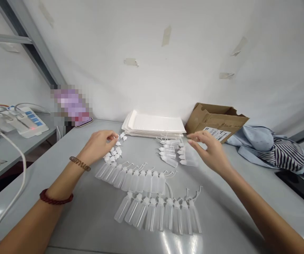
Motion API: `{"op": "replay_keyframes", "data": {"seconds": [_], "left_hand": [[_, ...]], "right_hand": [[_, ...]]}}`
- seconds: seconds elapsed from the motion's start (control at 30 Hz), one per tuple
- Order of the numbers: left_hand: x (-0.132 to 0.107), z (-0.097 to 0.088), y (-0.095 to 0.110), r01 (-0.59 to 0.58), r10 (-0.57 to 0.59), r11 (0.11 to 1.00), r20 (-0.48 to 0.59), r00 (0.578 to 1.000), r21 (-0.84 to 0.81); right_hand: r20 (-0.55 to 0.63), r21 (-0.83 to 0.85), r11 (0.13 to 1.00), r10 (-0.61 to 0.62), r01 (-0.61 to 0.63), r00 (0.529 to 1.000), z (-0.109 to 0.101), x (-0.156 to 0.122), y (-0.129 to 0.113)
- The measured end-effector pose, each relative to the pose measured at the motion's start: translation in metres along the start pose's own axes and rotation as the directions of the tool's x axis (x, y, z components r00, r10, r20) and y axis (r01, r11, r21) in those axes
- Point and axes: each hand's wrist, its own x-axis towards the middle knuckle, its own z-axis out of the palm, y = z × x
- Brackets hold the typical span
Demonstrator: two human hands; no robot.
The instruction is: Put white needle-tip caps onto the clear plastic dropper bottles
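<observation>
Below the stack of white foam trays (154, 123), the left hand (97, 146) narrowed to a pinch at the small white caps (113, 152), its hold unclear. Right of the stack's front, the right hand (210, 151) hung half open beside the plastic dropper bottles (169, 151). Two longer rows of bottles (152, 215) lay nearer the grey table (70, 225)'s front edge, with bare tabletop on either side.
</observation>
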Motion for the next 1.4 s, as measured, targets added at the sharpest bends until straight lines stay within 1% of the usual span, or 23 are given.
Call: {"op": "replay_keyframes", "data": {"seconds": [0.1, 0.17, 0.23, 0.3, 0.43, 0.5, 0.57, 0.67, 0.73, 0.83, 0.9, 0.97, 1.1, 1.17, 1.27, 1.33, 1.4], "left_hand": [[-0.004, -0.004, 0.002, -0.058, 0.057, 0.998, 0.108, 0.992, 0.001], [-0.006, -0.002, 0.003, -0.074, 0.071, 0.997, 0.138, 0.988, 0.016], [-0.007, 0.001, 0.002, -0.079, 0.072, 0.996, 0.159, 0.985, 0.036], [-0.007, 0.006, 0.001, -0.073, 0.062, 0.996, 0.184, 0.981, 0.053], [-0.004, 0.015, -0.003, -0.041, 0.023, 0.996, 0.22, 0.975, 0.079], [-0.003, 0.018, -0.004, -0.031, 0.01, 0.996, 0.23, 0.973, 0.089], [-0.002, 0.021, -0.003, -0.032, 0.009, 0.995, 0.232, 0.973, 0.097], [-0.003, 0.022, 0.003, -0.044, 0.018, 0.992, 0.211, 0.977, 0.117], [-0.005, 0.021, 0.008, -0.047, 0.022, 0.99, 0.186, 0.982, 0.133], [-0.007, 0.017, 0.016, -0.057, 0.033, 0.989, 0.171, 0.985, 0.139], [-0.008, 0.016, 0.019, -0.058, 0.034, 0.989, 0.175, 0.984, 0.133], [-0.009, 0.015, 0.022, -0.034, 0.012, 0.99, 0.161, 0.987, 0.139], [-0.01, 0.015, 0.029, 0.004, -0.025, 0.989, 0.139, 0.99, 0.148], [-0.011, 0.014, 0.033, -0.001, -0.021, 0.989, 0.145, 0.989, 0.146], [-0.012, 0.013, 0.038, 0.006, -0.027, 0.989, 0.144, 0.989, 0.145], [-0.013, 0.012, 0.039, 0.004, -0.024, 0.991, 0.148, 0.989, 0.137], [-0.013, 0.012, 0.04, -0.007, -0.013, 0.991, 0.153, 0.988, 0.131]], "right_hand": [[0.02, -0.009, 0.998, -0.067, 0.067, 0.998, -0.014, -0.028, -0.014], [0.055, -0.018, 0.999, -0.048, 0.049, 0.997, -0.016, -0.043, -0.017], [0.123, -0.018, 1.0, -0.018, 0.02, 0.992, -0.016, -0.052, -0.018], [0.169, -0.004, 1.0, 0.001, -0.001, 0.986, -0.016, -0.055, -0.017], [0.202, 0.026, 0.999, 0.031, -0.037, 0.979, -0.023, -0.053, -0.017], [0.271, 0.032, 0.998, 0.035, -0.046, 0.962, -0.028, -0.052, -0.019], [0.396, 0.034, 0.998, 0.031, -0.049, 0.918, -0.033, -0.052, -0.023], [0.573, 0.016, 0.998, 0.039, -0.059, 0.819, -0.041, -0.057, -0.03], [0.641, -0.029, 0.999, 0.053, -0.045, 0.766, -0.046, -0.065, -0.034], [0.716, -0.065, 0.997, 0.018, 0.041, 0.698, -0.053, -0.08, -0.04], [0.745, -0.072, 0.993, -0.011, 0.096, 0.667, -0.053, -0.091, -0.044], [0.744, -0.107, 0.986, -0.005, 0.126, 0.669, -0.049, -0.101, -0.047], [0.713, -0.188, 0.973, 0.04, 0.135, 0.7, -0.036, -0.11, -0.046], [0.704, -0.184, 0.974, 0.035, 0.134, 0.709, -0.032, -0.111, -0.043], [0.699, -0.132, 0.984, 0.006, 0.12, 0.715, -0.03, -0.107, -0.043], [0.707, -0.13, 0.984, 0.007, 0.12, 0.707, -0.029, -0.102, -0.045], [0.726, -0.159, 0.977, 0.02, 0.139, 0.688, -0.028, -0.098, -0.046]]}}
